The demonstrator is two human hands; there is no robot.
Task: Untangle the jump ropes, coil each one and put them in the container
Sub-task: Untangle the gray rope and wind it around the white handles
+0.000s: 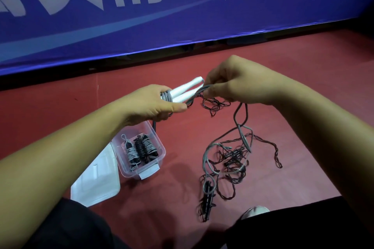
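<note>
Winding step on the jump rope with white handles (186, 90). Left hand (155, 103) grips the two handles side by side, fingers curled round them and round the grey turns banked at their base; the handle tips point to 2 o'clock. Right hand (236, 85), at 3 o'clock of the left, pinches the grey cord (197, 92) just off the handle tips. To do this well, in my judgement: lay each turn snug against the last, keep the tension even, and feed slack freely off the floor so no dark rope drags up with it. The cord looks smooth, plastic-coated and springy, and holds kinks. The handles are matte, tapered and round-ended. Loose tangle (232, 159) lies on the red floor (303, 56) at 5 o'clock of the hands: grey cord looped through thin twisted dark-red cord, with black handles (207, 198) at its near end. Clear plastic container (158, 139) at 7 o'clock holds three coiled ropes (139, 150), wrapped tight about dark handles. Its lid (97, 180) lies flat just beside it.
</note>
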